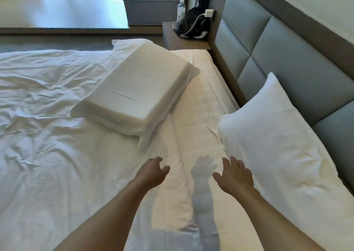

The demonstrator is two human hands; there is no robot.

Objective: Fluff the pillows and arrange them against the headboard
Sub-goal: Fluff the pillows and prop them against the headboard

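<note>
While both hands hover empty | left hand (152, 171), right hand (234, 176) fingers spread | soft pillow (275, 135) against headboard (283, 59)

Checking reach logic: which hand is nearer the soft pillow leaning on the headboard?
Right. The right hand hovers open beside the soft pillow's near edge; the left hand is farther off over the sheet, empty.
</note>
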